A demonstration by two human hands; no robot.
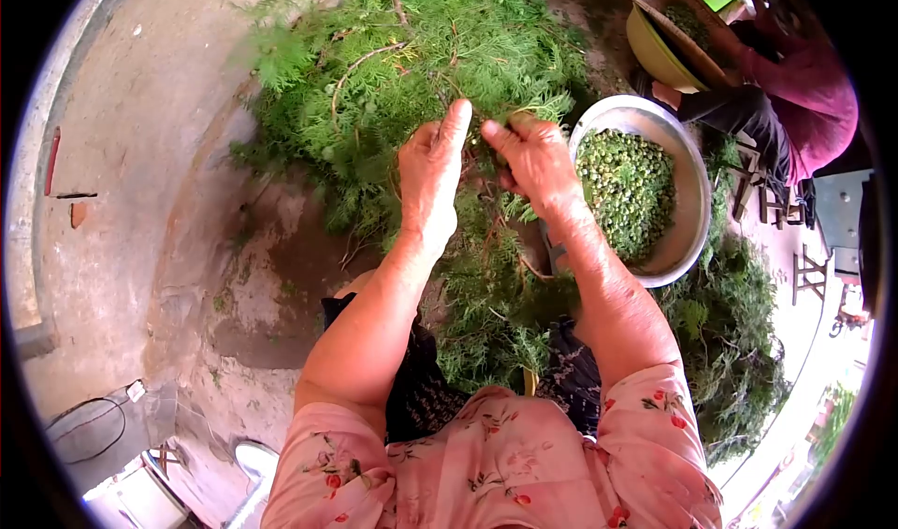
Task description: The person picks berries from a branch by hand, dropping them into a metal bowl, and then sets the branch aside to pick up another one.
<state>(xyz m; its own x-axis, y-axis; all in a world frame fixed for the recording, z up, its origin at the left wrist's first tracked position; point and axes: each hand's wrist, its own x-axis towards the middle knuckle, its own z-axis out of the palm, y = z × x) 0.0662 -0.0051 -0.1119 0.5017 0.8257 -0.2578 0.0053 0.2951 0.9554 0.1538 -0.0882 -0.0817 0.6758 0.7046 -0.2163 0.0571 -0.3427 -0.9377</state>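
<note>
My left hand (434, 166) is closed over the heap of green feathery branches (327, 127), its thumb pointing up; a sprig seems to pass through it, but the grip is partly hidden. Close by on the right, my right hand (533, 159) has its fingers curled and thumb pressed in, and what it pinches is too small to name. Beside my right wrist stands a metal basin (694, 202) holding many small green cones or berries (625, 188). More cut greenery (486, 286) lies below my hands, between my knees.
Another person in a purple top (809, 103) sits at the upper right beside a yellow-green basin (650, 50) and a brown tray (716, 43). A further branch pile (730, 342) lies at lower right. Small stools (809, 275) stand at the right; a wall (112, 155) is at the left.
</note>
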